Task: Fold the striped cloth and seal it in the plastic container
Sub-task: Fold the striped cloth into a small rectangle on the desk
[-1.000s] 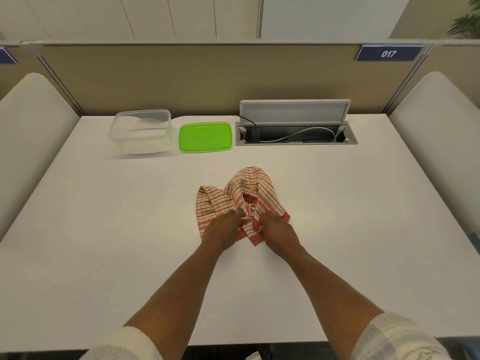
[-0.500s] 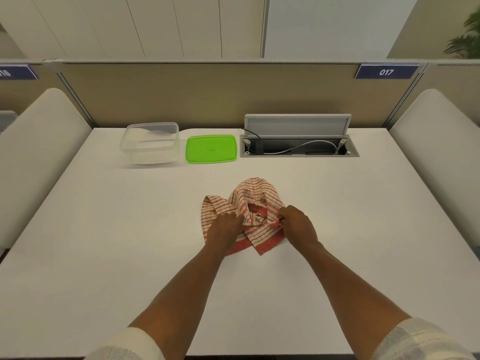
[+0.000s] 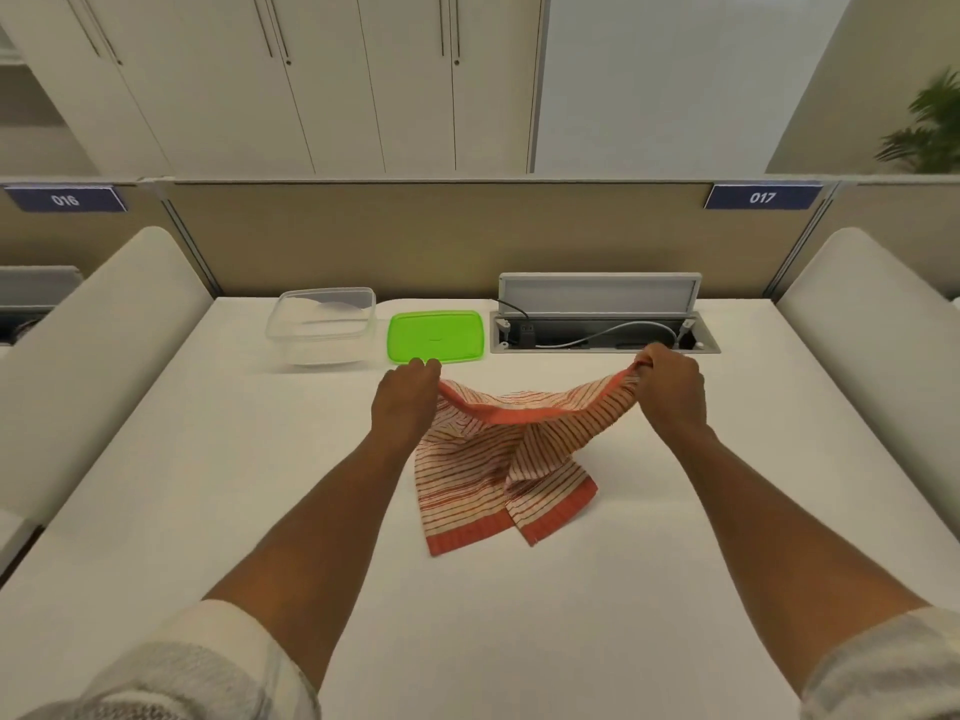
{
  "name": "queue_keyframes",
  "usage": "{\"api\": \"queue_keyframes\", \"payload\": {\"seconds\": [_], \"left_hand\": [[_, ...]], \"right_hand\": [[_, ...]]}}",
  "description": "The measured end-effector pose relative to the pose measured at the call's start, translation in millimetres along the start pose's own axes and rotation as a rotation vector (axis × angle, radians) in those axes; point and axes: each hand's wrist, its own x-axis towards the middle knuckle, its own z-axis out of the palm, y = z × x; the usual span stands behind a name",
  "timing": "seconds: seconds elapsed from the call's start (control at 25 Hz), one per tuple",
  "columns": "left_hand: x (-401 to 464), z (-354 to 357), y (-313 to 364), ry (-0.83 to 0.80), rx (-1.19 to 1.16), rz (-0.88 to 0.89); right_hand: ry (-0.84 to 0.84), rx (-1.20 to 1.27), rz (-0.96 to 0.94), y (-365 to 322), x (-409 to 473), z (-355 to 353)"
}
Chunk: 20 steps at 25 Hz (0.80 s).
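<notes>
Both hands up over the white surface (image 3: 208,485), holding the cloth (image 3: 498,459) stretched between them by its top edge.

Left hand (image 3: 405,402): seen from the back, fingers curled down over the cloth's left top corner. Grip itself is hidden under the hand, but the corner hangs from it, so it's closed on the fabric.

Right hand (image 3: 672,389): fisted, pinching the right top corner; a bit of the red hem pokes out above the knuckles.

Cloth: white with thin red stripes, solid red band along the edges. Top hem sags in a shallow curve between the hands. The rest droops toward the camera, bunched and creased in the middle, two lower corners lying on the surface, one overlapping the other. Not folded.

Container (image 3: 322,330): clear, open, upright at the far left of the surface, well apart from the cloth. Nothing in it that I can see.

Lid (image 3: 435,337): green, flat on the surface just right of the container, not on it. Left fingertips sit just in front of its near edge; touching or not, can't tell.

Cable tray (image 3: 602,335) with raised flap is right of the lid, at the back, behind the right hand.
</notes>
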Motion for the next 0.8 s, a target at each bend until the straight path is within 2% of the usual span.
{"api": "queue_keyframes", "payload": {"seconds": [0.16,0.32,0.52,0.72,0.8], "left_hand": [[34,-38,-8,0.195,-0.279,-0.130],[64,-77,-22,0.320,-0.408,-0.253],[96,-121,-27,0.478,-0.548,-0.294],[93,-138,-32,0.837,-0.566,-0.302],[80,-132,-36,0.890,-0.652,-0.268]], "right_hand": [[0.103,0.033,-0.037,-9,41,-37],[0.180,0.097,-0.074,-20,77,-72],[0.357,0.106,-0.162,-47,106,-108],[0.559,0.112,-0.179,-68,96,-139],[0.591,0.122,-0.153,-64,81,-142]]}}
